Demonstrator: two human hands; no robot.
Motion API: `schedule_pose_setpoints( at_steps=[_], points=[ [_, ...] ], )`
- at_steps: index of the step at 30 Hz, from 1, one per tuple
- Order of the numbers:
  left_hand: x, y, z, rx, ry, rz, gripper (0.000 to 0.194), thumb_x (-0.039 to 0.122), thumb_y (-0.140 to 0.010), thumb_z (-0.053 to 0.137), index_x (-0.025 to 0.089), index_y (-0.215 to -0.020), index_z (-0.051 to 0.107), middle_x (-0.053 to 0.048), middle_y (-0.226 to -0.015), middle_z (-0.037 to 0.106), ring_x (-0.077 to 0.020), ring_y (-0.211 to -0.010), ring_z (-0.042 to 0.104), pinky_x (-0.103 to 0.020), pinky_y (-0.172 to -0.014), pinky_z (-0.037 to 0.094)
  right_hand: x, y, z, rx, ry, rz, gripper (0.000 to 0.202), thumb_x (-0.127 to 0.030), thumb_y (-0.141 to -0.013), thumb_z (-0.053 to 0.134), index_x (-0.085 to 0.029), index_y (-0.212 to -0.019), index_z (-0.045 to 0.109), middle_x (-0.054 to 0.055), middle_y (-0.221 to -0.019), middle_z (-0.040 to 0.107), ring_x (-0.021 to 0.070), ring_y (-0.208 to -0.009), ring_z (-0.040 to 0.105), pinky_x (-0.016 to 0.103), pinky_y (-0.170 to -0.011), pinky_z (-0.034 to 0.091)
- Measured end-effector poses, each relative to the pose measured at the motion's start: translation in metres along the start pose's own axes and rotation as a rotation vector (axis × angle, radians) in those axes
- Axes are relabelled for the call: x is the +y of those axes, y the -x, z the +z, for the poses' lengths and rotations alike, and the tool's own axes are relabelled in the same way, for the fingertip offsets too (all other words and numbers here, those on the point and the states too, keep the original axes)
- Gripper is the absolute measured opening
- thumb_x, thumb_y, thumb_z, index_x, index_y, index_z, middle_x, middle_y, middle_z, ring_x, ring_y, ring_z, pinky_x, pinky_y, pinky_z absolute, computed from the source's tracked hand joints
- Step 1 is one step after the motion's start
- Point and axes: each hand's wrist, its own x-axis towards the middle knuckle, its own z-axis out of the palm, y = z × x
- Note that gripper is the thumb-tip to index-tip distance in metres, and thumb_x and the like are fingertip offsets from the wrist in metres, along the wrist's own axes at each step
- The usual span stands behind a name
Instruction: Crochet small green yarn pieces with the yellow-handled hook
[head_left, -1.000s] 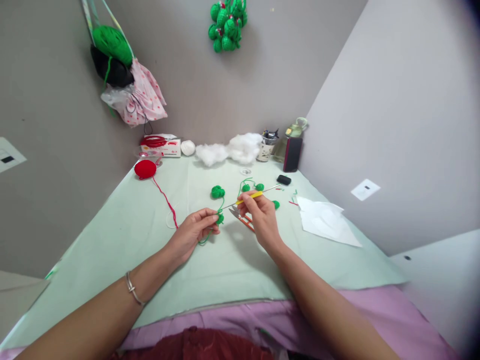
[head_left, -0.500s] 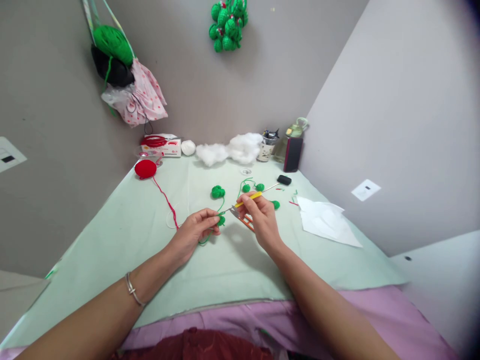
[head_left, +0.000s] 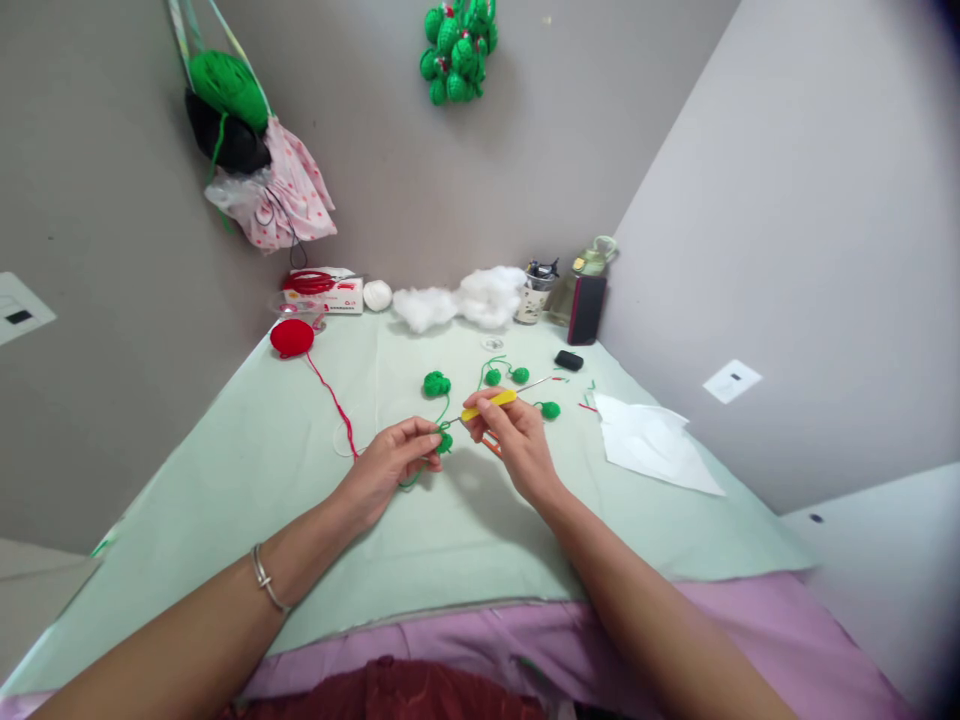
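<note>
Between the fingertips of my left hand [head_left: 391, 462] is a small green crochet piece [head_left: 445, 441], with green yarn running from it. My right hand [head_left: 517, 435] pinches a yellow-handled crochet hook [head_left: 489, 405], whose metal tip meets the green piece. Orange-handled snips [head_left: 491, 444] are partly hidden by my right hand. Just behind the hands lies a green yarn bundle [head_left: 436, 384]. Small green balls [head_left: 493, 377] with yarn tails sit further right, and another green ball [head_left: 550, 410] is beside my right hand.
At the left is a red yarn ball [head_left: 292, 339]. White stuffing [head_left: 491, 298], a pen cup [head_left: 532, 299] and an upright phone [head_left: 586, 310] stand along the back. White paper [head_left: 654, 443] lies at the right, a black case [head_left: 569, 360] behind it.
The yellow hook has tilted and shifted slightly left and down in my right hand. The snips' blades are now hidden. My left hand has barely moved.
</note>
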Motion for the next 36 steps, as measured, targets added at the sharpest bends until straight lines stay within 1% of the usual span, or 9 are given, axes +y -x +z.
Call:
schedule_pose_setpoints(
  at_steps=[3,8,14,21,25,28,32,35,36],
  points=[
    [0.003,0.003,0.002,-0.020,0.020,0.008,0.029,0.036,-0.073,0.091,0.017,-0.086,0.073,0.001,-0.081,0.066,-0.0119,-0.070,0.062,-0.025,-0.073,0.051,-0.004,0.001,0.000,-0.080,0.015,0.016,0.036,-0.054,-0.090,0.069,-0.019,-0.094,0.076,0.000,-0.069,0.068,0.0150,-0.065,0.063,0.030,-0.069,0.053],
    [0.013,0.015,0.014,-0.049,0.023,0.059,0.030,0.044,-0.080,0.087,0.019,-0.083,0.071,0.002,-0.082,0.065,-0.0123,-0.072,0.061,-0.027,-0.078,0.052,-0.021,0.010,0.001,-0.135,0.034,-0.003,0.033,-0.052,-0.093,0.067,-0.020,-0.087,0.074,0.000,-0.073,0.067,0.0145,-0.068,0.062,0.029,-0.068,0.053],
    [0.023,0.034,0.031,-0.076,-0.036,0.078,0.032,0.046,-0.078,0.088,0.019,-0.079,0.071,0.000,-0.083,0.067,-0.0142,-0.072,0.062,-0.029,-0.078,0.052,-0.038,0.038,0.001,-0.115,0.195,-0.105,0.012,-0.036,-0.088,0.077,-0.024,-0.089,0.075,0.002,-0.088,0.071,0.0167,-0.081,0.067,0.030,-0.074,0.056],
    [0.029,0.047,0.038,-0.188,-0.116,0.048,0.028,0.047,-0.083,0.082,0.020,-0.085,0.075,0.000,-0.076,0.068,-0.0159,-0.068,0.064,-0.031,-0.077,0.052,-0.052,0.065,0.000,0.020,0.134,-0.236,0.005,-0.024,-0.087,0.077,-0.025,-0.083,0.076,0.002,-0.078,0.070,0.0162,-0.073,0.065,0.030,-0.068,0.057],
    [0.043,0.056,0.026,-0.279,-0.275,0.057,0.023,0.039,-0.085,0.081,0.021,-0.074,0.071,0.001,-0.062,0.063,-0.0173,-0.063,0.061,-0.031,-0.071,0.048,-0.065,0.069,-0.007,0.118,-0.141,-0.119,0.009,-0.024,-0.080,0.083,-0.025,-0.076,0.074,0.000,-0.074,0.066,0.0132,-0.061,0.060,0.027,-0.054,0.050],
    [0.061,0.063,0.010,-0.264,-0.433,0.182,0.026,0.041,-0.089,0.075,0.024,-0.071,0.069,-0.001,-0.067,0.062,-0.0194,-0.068,0.057,-0.031,-0.071,0.047,-0.072,0.068,-0.015,0.169,-0.391,-0.059,0.015,-0.026,-0.075,0.086,-0.025,-0.072,0.071,-0.003,-0.070,0.062,0.0097,-0.054,0.052,0.023,-0.048,0.043],
    [0.085,0.064,-0.017,-0.165,-0.688,0.285,0.033,0.046,-0.092,0.070,0.025,-0.066,0.067,-0.003,-0.071,0.062,-0.0230,-0.077,0.057,-0.030,-0.072,0.044,-0.077,0.066,-0.021,0.115,-0.543,0.016,0.020,-0.029,-0.076,0.087,-0.025,-0.071,0.068,-0.005,-0.066,0.057,0.0062,-0.050,0.043,0.020,-0.047,0.035],
    [0.098,0.055,-0.040,-0.215,-0.926,0.207,0.025,0.044,-0.091,0.071,0.027,-0.074,0.075,-0.002,-0.075,0.068,-0.0220,-0.073,0.058,-0.028,-0.068,0.041,-0.079,0.067,-0.023,0.052,-0.545,0.016,0.020,-0.031,-0.077,0.088,-0.025,-0.073,0.068,-0.005,-0.066,0.057,0.0051,-0.048,0.041,0.020,-0.047,0.035],
    [0.101,0.051,-0.046,-0.177,-0.993,0.199,0.017,0.043,-0.089,0.074,0.028,-0.082,0.079,-0.001,-0.073,0.067,-0.0209,-0.068,0.056,-0.027,-0.064,0.038,-0.079,0.067,-0.023,0.048,-0.531,0.007,0.020,-0.031,-0.077,0.088,-0.025,-0.073,0.069,-0.005,-0.066,0.057,0.0054,-0.048,0.041,0.020,-0.047,0.035]
  ],
)
